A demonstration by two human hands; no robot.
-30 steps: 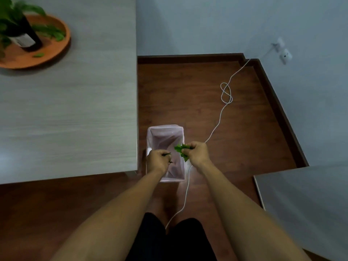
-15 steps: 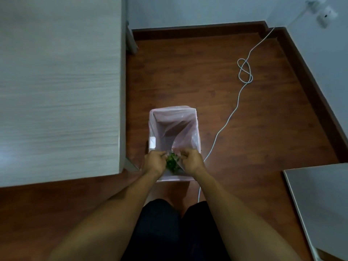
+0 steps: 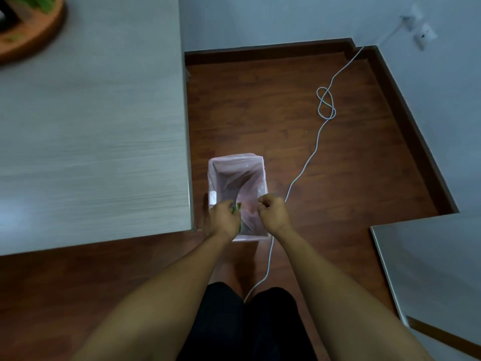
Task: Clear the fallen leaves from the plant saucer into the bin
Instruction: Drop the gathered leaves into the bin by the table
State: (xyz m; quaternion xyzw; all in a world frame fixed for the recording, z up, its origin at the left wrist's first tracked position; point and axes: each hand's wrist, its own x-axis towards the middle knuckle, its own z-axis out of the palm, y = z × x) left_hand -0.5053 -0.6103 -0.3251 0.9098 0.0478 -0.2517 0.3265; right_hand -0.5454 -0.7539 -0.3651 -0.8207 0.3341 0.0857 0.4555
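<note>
At far left, the round terracotta plant saucer point(image 3: 39, 35) sits on the pale grey wood-grain table point(image 3: 99, 131), blurred, with green bits seemingly left in it. Beside the table's edge stands the rectangular bin lined with a pink plastic bag point(image 3: 237, 162) on the brown wooden floor point(image 3: 325, 178). Over its near rim, the left hand point(image 3: 221, 221) curls its grip around a few small green leaves point(image 3: 236, 208). To finish well, spread those fingers squarely above the opening and shake loose anything clinging. The right hand point(image 3: 273, 212) hovers loosely curled, apparently holding nothing. A white cable point(image 3: 302, 175) trails just beside the bin.
</note>
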